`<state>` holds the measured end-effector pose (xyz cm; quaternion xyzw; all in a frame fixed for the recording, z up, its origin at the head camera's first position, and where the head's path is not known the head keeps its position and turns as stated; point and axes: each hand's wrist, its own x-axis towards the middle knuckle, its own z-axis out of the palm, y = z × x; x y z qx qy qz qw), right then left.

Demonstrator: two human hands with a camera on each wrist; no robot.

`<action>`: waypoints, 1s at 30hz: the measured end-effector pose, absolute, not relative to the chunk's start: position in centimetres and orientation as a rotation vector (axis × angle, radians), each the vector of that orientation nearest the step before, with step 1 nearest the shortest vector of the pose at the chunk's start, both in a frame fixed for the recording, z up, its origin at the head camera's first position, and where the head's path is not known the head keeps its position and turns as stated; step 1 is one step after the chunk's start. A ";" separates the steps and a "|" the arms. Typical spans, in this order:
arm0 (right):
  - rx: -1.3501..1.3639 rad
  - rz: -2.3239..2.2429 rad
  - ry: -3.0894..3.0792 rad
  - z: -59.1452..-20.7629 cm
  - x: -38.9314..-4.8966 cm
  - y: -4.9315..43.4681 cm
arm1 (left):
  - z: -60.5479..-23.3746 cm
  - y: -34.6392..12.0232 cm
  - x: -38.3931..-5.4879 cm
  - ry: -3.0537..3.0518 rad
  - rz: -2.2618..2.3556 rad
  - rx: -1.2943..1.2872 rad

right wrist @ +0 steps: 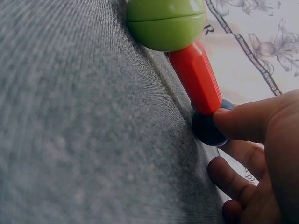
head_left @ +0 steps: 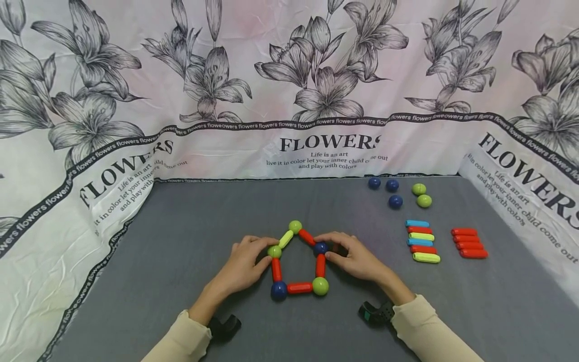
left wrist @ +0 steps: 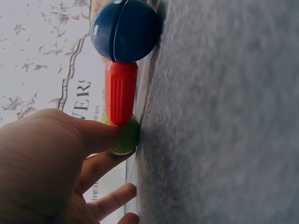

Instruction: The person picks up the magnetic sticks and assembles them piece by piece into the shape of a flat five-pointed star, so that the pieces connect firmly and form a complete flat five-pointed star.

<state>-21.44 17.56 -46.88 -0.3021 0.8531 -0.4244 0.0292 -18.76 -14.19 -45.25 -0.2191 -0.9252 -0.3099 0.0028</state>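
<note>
A house-shaped ring of balls and rods lies flat on the grey cloth. My left hand (head_left: 246, 261) pinches the green ball (head_left: 274, 252) at its left corner between thumb and forefinger. On the opposite corner my right hand (head_left: 355, 255) pinches a dark blue ball (head_left: 321, 248). A green ball (head_left: 295, 227) forms the peak, joined by a yellow-green rod (head_left: 286, 239) and a red rod (head_left: 306, 237). Red rods run down to a blue ball (left wrist: 125, 30) at the lower left and a green ball (right wrist: 166, 23) at the lower right, with another red rod (head_left: 300, 287) between them.
Loose blue balls (head_left: 392, 185) and green balls (head_left: 424, 201) sit at the back right. Nearer lie a column of mixed-colour rods (head_left: 422, 242) and a stack of red rods (head_left: 469, 243). A flower-printed cloth (head_left: 325, 151) hangs behind the grey surface (head_left: 203, 211).
</note>
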 end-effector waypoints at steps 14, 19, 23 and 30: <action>-0.871 -1.340 2.620 -46.9 -21.3 17.5 | -45.1 -14.2 -19.1 -2.871 -1.026 -0.744; -0.881 -1.361 2.589 -46.9 -21.6 17.5 | -44.9 -14.4 -19.6 -2.891 -0.998 -0.797; -0.878 -1.387 2.560 -46.9 -22.1 17.4 | -44.8 -14.5 -20.1 -2.898 -1.001 -0.810; -0.835 -1.408 2.551 -46.9 -22.3 17.3 | -45.0 -14.6 -20.7 -2.909 -1.011 -0.791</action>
